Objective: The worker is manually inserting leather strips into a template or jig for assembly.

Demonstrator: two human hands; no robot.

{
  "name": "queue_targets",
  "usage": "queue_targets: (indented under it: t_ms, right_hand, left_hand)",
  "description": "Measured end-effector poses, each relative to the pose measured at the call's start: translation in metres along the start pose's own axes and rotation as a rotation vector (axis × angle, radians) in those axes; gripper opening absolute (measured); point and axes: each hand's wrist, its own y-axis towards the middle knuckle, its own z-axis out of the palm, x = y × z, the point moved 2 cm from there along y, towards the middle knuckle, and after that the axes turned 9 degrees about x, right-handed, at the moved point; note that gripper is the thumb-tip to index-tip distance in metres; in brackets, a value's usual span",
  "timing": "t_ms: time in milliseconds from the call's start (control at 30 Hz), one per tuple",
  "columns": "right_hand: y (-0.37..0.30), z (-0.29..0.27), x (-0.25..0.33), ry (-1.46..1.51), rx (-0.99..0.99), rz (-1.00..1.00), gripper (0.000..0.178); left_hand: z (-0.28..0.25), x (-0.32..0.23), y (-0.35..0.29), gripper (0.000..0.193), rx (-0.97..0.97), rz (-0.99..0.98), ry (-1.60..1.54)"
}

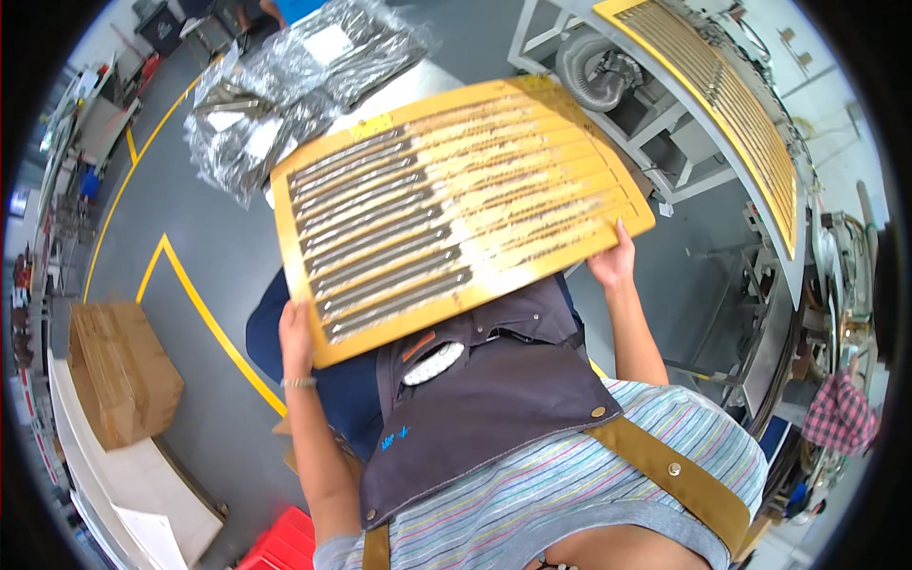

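A large yellow slotted board (494,275) is held up in front of my body, tilted, with both hands on its edges. Dark strips (380,242) fill the left part of its rows, while the right part shows pale, worn yellow rows. My left hand (296,332) is closed on the board's near left corner. My right hand (613,261) grips its near right edge, thumb on top. The fingers under the board are hidden on both sides. Beyond the board's far left corner lie clear plastic bags (285,90) with dark contents, on a pale table.
Another yellow slotted board (703,81) lies on a grey-framed machine table at the right. A coiled grey hose (579,66) sits beneath it. At the left, a cardboard box (128,370) stands by a white bench (180,489). A red bin (285,541) is low at the left.
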Motion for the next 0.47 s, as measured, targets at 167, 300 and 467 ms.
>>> queue_targets:
  t_ms: [167, 300, 467]
  right_hand:
    - [-0.085, 0.037, 0.066, -0.440, -0.098, -0.006, 0.056]
    - [-0.082, 0.047, 0.065, -0.307, 0.084, -0.018, 0.051]
    - [-0.080, 0.109, 0.087, -0.388, 0.137, -0.123, 0.069]
  left_hand:
    - [-0.025, -0.088, -0.045, 0.030, 0.104, -0.034, 0.178]
    - [-0.039, -0.105, -0.084, 0.031, 0.094, 0.002, 0.067]
    - [-0.030, -0.096, -0.109, 0.049, 0.231, 0.214, -0.013]
